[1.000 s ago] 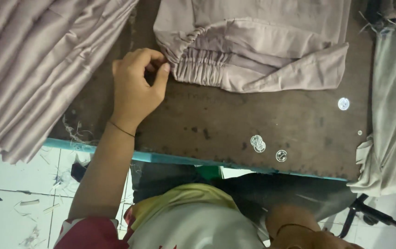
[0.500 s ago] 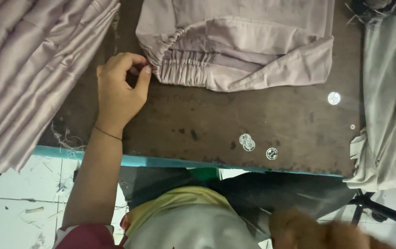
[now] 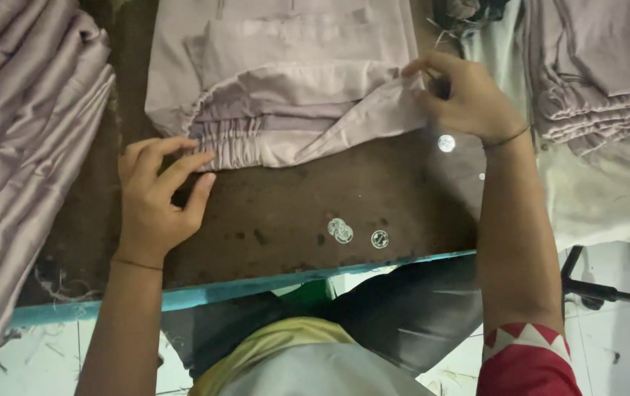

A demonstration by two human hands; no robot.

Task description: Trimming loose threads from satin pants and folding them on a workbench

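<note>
Dark table point(image 3: 271, 213); right hand point(image 3: 469, 99) pinches garment point(image 3: 293, 95).

folded garment point(image 3: 285, 81) on table point(image 3: 271, 213) — fabric stacks left point(image 3: 14, 147) and right point(image 3: 601, 73), coins point(image 3: 341, 231) in front

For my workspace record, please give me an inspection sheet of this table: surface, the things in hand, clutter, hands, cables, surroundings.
Surface: dark worn table with a teal front edge.
Job's things: folded pale mauve garment, gathered waistband toward the person.
Clutter: four coin-like discs; fabric stack at left, another at right; thread scraps.
Hands: left hand touches the waistband; right hand pinches the garment's corner.
Cables: nothing seen.
Surroundings: white tiled floor.
</note>
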